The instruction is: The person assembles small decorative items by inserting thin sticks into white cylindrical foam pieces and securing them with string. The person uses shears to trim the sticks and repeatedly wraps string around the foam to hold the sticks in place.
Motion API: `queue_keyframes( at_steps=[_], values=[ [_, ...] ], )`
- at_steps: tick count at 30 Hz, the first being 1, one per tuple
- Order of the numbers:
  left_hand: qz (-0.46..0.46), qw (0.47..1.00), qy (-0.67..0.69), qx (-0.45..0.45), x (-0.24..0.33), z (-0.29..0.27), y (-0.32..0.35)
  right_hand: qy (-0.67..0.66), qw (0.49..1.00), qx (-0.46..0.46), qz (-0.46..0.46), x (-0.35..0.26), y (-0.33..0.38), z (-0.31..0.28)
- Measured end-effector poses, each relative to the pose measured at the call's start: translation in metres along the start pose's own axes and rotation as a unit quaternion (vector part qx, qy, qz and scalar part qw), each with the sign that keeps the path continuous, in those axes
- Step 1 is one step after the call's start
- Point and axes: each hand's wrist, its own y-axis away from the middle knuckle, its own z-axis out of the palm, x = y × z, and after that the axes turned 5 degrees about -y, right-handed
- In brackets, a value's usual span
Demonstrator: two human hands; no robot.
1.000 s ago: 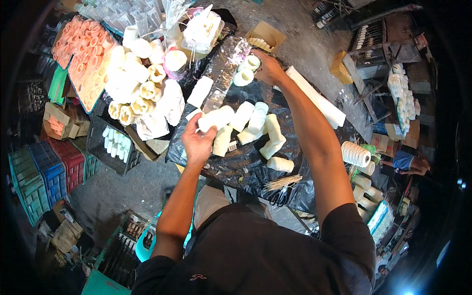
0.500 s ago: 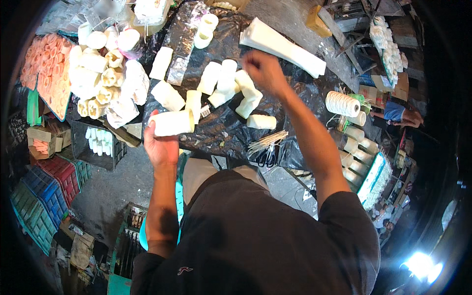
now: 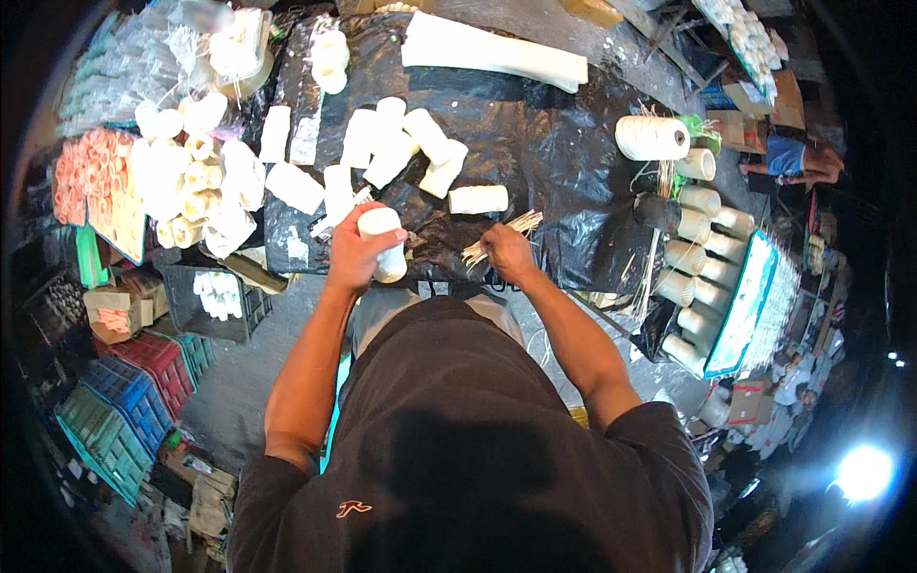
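My left hand [image 3: 358, 250] is wrapped round a cream-white wax cylinder [image 3: 382, 234], held nearly upright above the near edge of the table. To its right, my right hand [image 3: 508, 253] has its fingers closed at a bundle of thin pale sticks [image 3: 524, 223] lying on the black plastic sheet. How many sticks are between the fingers is hidden. Just beyond lies a single wax cylinder [image 3: 478, 200]. Several more cylinders [image 3: 390, 156] lie grouped farther away in the middle of the table.
A long white folded sheet [image 3: 492, 53] lies along the far side of the black-covered table [image 3: 564, 153]. At the right stand a spool of white cord [image 3: 652, 138] and several pale cylinders [image 3: 697, 263]. Bagged white pieces [image 3: 181, 181] crowd the left, above a dark crate [image 3: 253, 310].
My right hand has come back from the far folded sheet to the stick bundle. The cylinder in my left hand has moved right and turned from lying sideways to nearly upright.
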Motion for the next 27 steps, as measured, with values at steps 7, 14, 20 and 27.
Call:
queue_keyframes(
  at_steps=[7, 14, 20, 27],
  values=[
    [0.113, 0.962, -0.250, 0.000, 0.030, 0.055, 0.027, -0.058, 0.992, 0.112, -0.031, -0.022, -0.008, -0.047],
    [0.368, 0.870, -0.327, -0.002, 0.055, 0.077, 0.058, -0.277, 0.955, 0.081, -0.064, -0.147, 0.008, -0.204],
    [0.364, 0.854, -0.370, 0.037, 0.072, 0.092, 0.069, -0.133, 0.967, 0.100, -0.193, -0.184, 0.021, -0.239],
    [0.345, 0.840, -0.411, 0.081, 0.079, 0.102, 0.081, -0.027, 0.947, 0.185, -0.262, -0.198, 0.021, -0.237]
  ],
)
